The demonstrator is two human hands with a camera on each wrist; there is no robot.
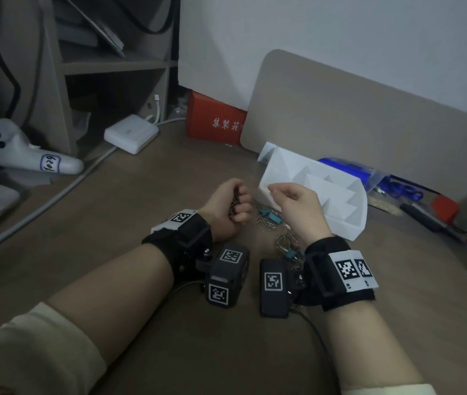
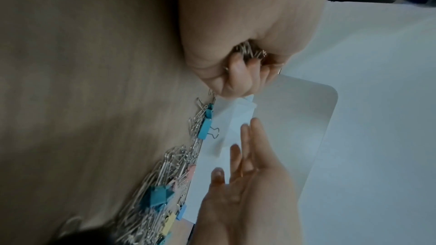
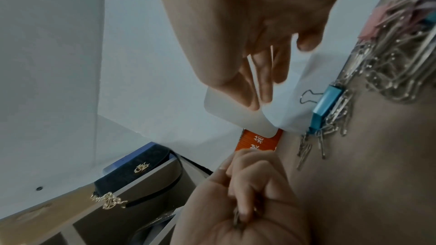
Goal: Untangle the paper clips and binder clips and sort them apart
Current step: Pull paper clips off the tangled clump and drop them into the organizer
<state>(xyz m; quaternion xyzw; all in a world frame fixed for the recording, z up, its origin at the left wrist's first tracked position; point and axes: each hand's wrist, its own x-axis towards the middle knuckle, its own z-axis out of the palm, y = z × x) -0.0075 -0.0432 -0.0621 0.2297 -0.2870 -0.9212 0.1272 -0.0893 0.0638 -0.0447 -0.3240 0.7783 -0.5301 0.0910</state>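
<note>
My left hand [image 1: 239,201] is curled in a fist round a bunch of silver paper clips [image 2: 249,51], just left of the white compartment organizer [image 1: 346,215]. My right hand [image 1: 276,192] hovers with relaxed straight fingers [image 3: 266,81] in front of the organizer's near wall and holds nothing. Between and below the hands a tangled pile of paper clips [image 1: 283,240] lies on the table, mixed with blue, pink and yellow binder clips. One blue binder clip [image 2: 205,129] lies against the organizer's base, its wire handle showing.
A beige board [image 1: 369,118] leans on the wall behind the organizer. A red box [image 1: 215,121], white power adapter [image 1: 131,134] with cable, and white toy [image 1: 27,155] sit at the back left. Blue items [image 1: 369,172] and black tools [image 1: 426,220] lie right.
</note>
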